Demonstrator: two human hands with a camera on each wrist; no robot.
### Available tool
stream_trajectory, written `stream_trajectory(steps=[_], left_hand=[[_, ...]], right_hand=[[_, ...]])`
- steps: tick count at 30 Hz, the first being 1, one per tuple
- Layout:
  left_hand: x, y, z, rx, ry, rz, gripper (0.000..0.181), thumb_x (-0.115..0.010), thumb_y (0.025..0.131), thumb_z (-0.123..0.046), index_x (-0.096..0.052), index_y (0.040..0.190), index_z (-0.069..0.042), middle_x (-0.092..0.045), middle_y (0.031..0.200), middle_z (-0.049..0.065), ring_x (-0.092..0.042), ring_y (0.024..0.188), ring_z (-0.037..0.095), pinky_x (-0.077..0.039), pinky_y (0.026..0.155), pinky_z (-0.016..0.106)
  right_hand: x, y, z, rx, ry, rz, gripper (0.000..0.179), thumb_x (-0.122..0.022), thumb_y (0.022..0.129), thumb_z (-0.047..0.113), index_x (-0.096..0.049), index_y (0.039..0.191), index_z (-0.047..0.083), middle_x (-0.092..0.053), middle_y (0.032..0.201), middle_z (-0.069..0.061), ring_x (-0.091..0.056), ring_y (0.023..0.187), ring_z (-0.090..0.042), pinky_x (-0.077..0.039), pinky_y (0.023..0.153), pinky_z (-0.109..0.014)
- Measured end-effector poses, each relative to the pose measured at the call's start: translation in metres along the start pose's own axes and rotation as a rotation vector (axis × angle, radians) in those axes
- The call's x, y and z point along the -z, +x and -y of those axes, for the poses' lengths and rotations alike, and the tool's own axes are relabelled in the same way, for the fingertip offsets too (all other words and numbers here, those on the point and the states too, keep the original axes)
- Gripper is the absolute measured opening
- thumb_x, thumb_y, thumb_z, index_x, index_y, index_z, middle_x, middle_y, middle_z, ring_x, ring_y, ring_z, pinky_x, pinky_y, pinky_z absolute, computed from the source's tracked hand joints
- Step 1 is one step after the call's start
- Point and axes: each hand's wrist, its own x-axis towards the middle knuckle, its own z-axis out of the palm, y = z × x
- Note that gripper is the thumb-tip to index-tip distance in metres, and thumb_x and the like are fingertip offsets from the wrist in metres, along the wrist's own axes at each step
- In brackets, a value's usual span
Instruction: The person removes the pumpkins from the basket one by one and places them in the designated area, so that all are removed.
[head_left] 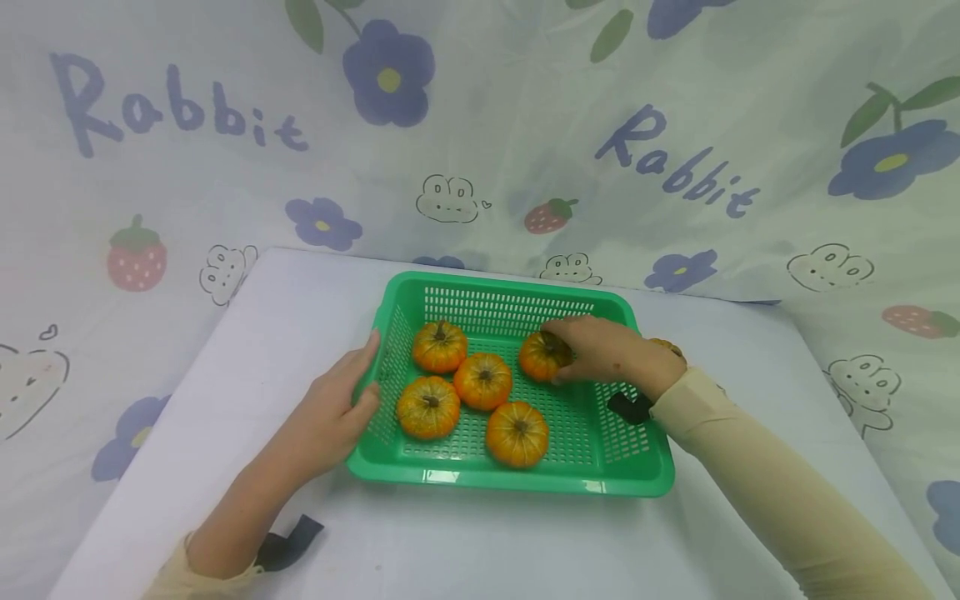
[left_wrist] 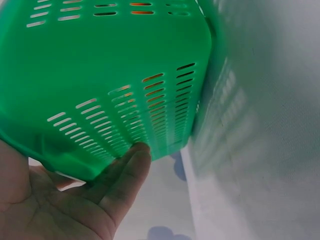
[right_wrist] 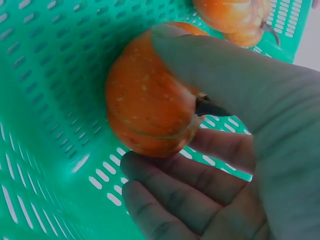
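A green slotted plastic basket [head_left: 480, 482] holds several small orange pumpkins, among them one at the back left [head_left: 440, 347], one in the middle [head_left: 483, 382] and one at the front [head_left: 517, 434]. My right hand [head_left: 603, 354] grips another pumpkin [right_wrist: 150, 100] in the basket's right half, thumb on one side and fingers on the other, its dark stem facing the palm. Whether it touches the basket floor, I cannot tell. My left hand [head_left: 333, 408] holds the basket's left rim, its fingers against the slotted outer wall [left_wrist: 165, 95].
One more pumpkin [head_left: 666, 345] shows partly behind my right wrist, outside the basket's right side. The basket stands on a white-covered table [head_left: 420, 546]. Behind it hangs a curtain [head_left: 480, 125] printed with rabbits, flowers and strawberries.
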Motion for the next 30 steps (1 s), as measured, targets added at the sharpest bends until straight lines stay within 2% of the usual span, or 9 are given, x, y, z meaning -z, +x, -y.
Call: stream_trajectory(steps=[12,18,23,30], left_hand=[[-0.003,0.002,0.002,0.009,0.003,0.004,0.068,-0.045,0.106,-0.009,-0.016,0.167,-0.002,-0.041,0.159,0.023,-0.054,0.127,0.033,-0.048,0.105,0.057],[-0.002,0.002,0.004,0.016,0.002,0.002,0.068,-0.045,0.106,-0.010,-0.015,0.167,-0.003,-0.041,0.159,0.022,-0.055,0.123,0.031,-0.049,0.103,0.056],[-0.002,0.002,0.004,0.015,0.006,0.002,0.068,-0.045,0.106,-0.009,-0.015,0.167,-0.003,-0.042,0.158,0.022,-0.056,0.121,0.031,-0.051,0.101,0.055],[-0.003,0.002,0.005,0.015,0.011,-0.002,0.068,-0.045,0.106,-0.009,-0.015,0.167,-0.003,-0.044,0.157,0.022,-0.058,0.114,0.029,-0.054,0.095,0.051]], right_hand=[[0.008,-0.004,0.000,0.007,-0.021,-0.048,0.076,-0.084,0.089,0.041,-0.056,0.147,0.002,-0.063,0.141,-0.013,-0.058,0.128,-0.032,-0.046,0.109,-0.050],[0.015,-0.008,0.003,0.013,-0.024,-0.058,0.079,-0.084,0.088,0.045,-0.055,0.147,0.000,-0.061,0.142,-0.017,-0.058,0.129,-0.035,-0.047,0.108,-0.052],[0.019,-0.014,0.006,-0.005,0.004,-0.055,0.077,-0.085,0.088,0.042,-0.054,0.146,0.001,-0.064,0.138,-0.014,-0.061,0.122,-0.031,-0.051,0.103,-0.049],[0.024,-0.027,0.008,0.029,0.021,-0.107,0.070,-0.086,0.088,0.036,-0.059,0.142,0.003,-0.065,0.134,-0.011,-0.061,0.120,-0.028,-0.052,0.103,-0.048]])
